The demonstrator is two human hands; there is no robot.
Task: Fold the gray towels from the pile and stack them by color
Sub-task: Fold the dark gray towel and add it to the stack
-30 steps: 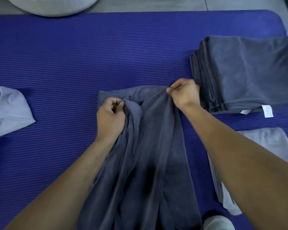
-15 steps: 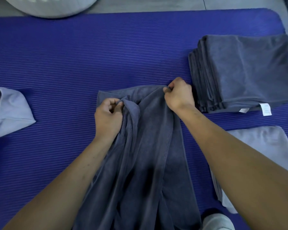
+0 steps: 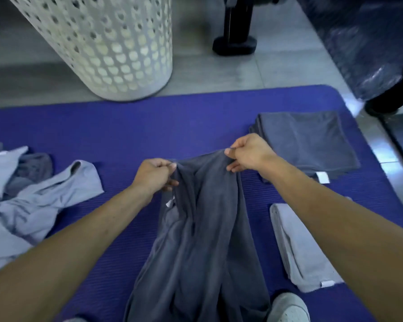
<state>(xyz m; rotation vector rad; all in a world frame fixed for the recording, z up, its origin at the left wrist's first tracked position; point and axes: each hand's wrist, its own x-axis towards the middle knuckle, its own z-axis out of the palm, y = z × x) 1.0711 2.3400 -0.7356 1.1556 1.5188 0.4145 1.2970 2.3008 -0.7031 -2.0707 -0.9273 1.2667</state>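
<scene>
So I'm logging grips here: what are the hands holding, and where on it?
Both the left hand and right hand pinch the dark gray towel at its top edge.

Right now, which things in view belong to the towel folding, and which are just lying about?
Job: dark gray towel held by left hand and right hand; dark folded stack; light folded stack; unfolded pile.
Lying about: laundry basket; black stand; shoe.

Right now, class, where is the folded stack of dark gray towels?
In the head view, the dark gray towel stack sits far right on the blue mat, just beyond the right hand.
</scene>
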